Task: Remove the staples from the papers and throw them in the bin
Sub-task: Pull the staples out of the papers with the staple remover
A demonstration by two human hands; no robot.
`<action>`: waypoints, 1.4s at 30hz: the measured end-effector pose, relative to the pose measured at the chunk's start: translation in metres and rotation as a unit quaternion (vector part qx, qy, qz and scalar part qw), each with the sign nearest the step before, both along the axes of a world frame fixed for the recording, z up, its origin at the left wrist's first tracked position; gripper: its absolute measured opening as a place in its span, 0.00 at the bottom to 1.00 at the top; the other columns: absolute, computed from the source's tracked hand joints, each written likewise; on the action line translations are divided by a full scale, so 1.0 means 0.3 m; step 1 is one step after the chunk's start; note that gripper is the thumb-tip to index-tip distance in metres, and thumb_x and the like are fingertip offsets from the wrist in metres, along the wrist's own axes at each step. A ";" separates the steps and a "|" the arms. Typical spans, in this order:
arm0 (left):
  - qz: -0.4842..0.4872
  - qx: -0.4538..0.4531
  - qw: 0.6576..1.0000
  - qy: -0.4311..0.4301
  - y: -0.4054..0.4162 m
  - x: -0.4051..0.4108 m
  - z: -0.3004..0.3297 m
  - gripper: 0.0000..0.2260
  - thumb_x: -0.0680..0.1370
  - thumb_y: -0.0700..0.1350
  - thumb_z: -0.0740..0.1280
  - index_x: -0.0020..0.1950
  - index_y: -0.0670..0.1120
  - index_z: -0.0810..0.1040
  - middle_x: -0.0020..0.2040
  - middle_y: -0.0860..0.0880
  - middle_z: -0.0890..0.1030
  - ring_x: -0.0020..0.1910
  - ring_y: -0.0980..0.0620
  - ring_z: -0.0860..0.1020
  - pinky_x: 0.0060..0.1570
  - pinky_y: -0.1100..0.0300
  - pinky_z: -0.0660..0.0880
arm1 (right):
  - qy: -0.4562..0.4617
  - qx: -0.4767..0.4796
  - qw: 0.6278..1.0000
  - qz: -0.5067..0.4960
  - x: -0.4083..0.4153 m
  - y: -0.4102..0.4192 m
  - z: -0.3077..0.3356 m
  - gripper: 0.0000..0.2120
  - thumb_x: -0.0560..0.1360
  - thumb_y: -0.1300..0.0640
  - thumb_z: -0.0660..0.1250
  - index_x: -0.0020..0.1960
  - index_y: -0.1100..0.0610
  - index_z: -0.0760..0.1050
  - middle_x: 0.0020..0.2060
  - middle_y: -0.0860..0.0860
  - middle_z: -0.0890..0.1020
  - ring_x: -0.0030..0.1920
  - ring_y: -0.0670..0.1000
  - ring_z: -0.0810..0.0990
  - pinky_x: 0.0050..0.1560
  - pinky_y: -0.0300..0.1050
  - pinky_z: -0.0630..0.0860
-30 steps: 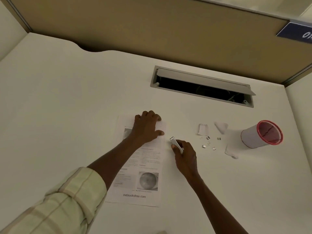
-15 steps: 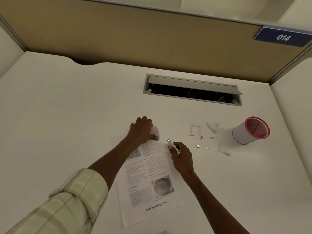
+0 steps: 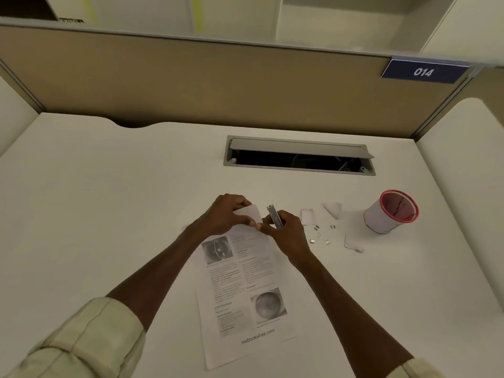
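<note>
Printed papers [image 3: 246, 293] lie on the white desk, tilted, with their top end under my hands. My left hand [image 3: 226, 214] pinches the folded-up top corner [image 3: 249, 212] of the papers. My right hand [image 3: 286, 233] grips a slim metal staple remover [image 3: 274, 216], its tip pointing up beside that corner. Several loose staples [image 3: 319, 236] lie on the desk to the right. A small white bin with a red rim [image 3: 390, 211] stands further right, leaning toward me.
Torn paper scraps [image 3: 309, 215] lie around the staples. An open cable hatch [image 3: 298, 156] is set into the desk behind my hands. A tan partition with a blue "014" sign [image 3: 424, 71] closes the back.
The papers have turned and slid toward me. My left hand has lifted and folded up the top corner, and my right hand with the tool has come against it.
</note>
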State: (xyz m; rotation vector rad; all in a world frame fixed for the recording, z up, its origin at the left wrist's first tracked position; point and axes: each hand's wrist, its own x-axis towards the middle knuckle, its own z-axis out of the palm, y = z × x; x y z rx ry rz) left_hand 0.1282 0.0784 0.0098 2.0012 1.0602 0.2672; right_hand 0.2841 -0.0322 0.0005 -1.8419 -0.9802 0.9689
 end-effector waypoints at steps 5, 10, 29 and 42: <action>0.002 0.000 1.000 -0.024 -0.011 -0.025 0.118 0.10 0.71 0.50 0.74 0.50 0.51 0.79 0.46 0.55 0.80 0.42 0.55 0.78 0.37 0.72 0.71 | 0.049 0.042 0.998 0.001 -0.022 0.000 0.093 0.09 0.68 0.56 0.76 0.41 0.59 0.78 0.35 0.54 0.81 0.33 0.48 0.77 0.36 0.40 0.74; 0.015 0.014 0.998 -0.066 -0.047 -0.033 0.248 0.07 0.75 0.52 0.70 0.51 0.53 0.79 0.44 0.58 0.80 0.42 0.55 0.79 0.39 0.69 0.74 | 0.067 0.082 0.994 -0.033 -0.049 -0.024 0.209 0.08 0.70 0.55 0.75 0.44 0.58 0.80 0.39 0.54 0.84 0.38 0.53 0.84 0.39 0.42 0.81; 0.232 0.211 0.900 -0.304 -0.382 -0.021 0.539 0.09 0.76 0.41 0.70 0.55 0.46 0.83 0.49 0.55 0.84 0.47 0.63 0.81 0.48 0.72 0.76 | 0.147 0.227 0.956 -0.116 -0.135 -0.137 0.582 0.03 0.72 0.57 0.73 0.44 0.57 0.81 0.31 0.48 0.80 0.31 0.44 0.76 0.32 0.33 0.73; 0.213 0.056 0.918 -0.329 -0.365 -0.062 0.585 0.07 0.75 0.48 0.71 0.52 0.57 0.81 0.46 0.57 0.85 0.47 0.57 0.83 0.49 0.61 0.79 | 0.076 0.255 0.963 -0.036 -0.218 -0.143 0.600 0.07 0.74 0.56 0.72 0.51 0.53 0.82 0.41 0.48 0.85 0.34 0.42 0.80 0.35 0.32 0.74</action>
